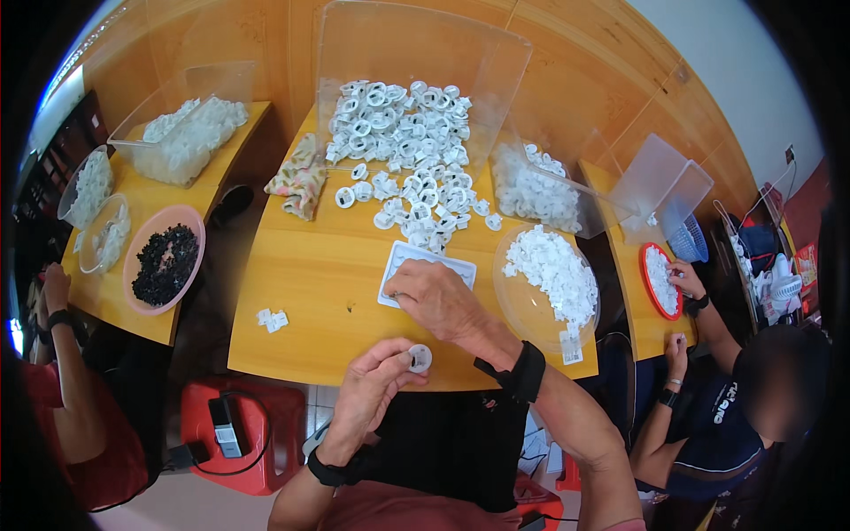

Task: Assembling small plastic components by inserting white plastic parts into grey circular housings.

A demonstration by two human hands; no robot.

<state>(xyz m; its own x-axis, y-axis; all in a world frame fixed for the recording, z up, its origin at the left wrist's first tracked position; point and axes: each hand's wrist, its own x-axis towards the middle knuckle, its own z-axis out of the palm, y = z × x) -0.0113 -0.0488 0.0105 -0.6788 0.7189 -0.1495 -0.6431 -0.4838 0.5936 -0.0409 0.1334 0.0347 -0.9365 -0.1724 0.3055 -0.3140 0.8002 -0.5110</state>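
Observation:
Close to the table's front edge, my left hand (379,382) pinches a small round white plastic part (421,357) between thumb and fingers. Over a shallow white tray (462,271) my right hand (436,299) reaches in from the right, its fingers curled together at the tray's left side. Whatever those fingertips may grip is hidden. Just beyond the tray lies a loose spread of similar round white parts (428,196), some with dark centres. It runs back into a heap inside a large clear plastic bin (425,40) lying tipped toward me.
A clear round bowl (522,311) of small white pieces stands right of the tray. Several white bits (272,320) lie at left, and a patterned cloth (303,177) behind them. People work at both sides, near a pink basin (197,257) and a red dish (678,305).

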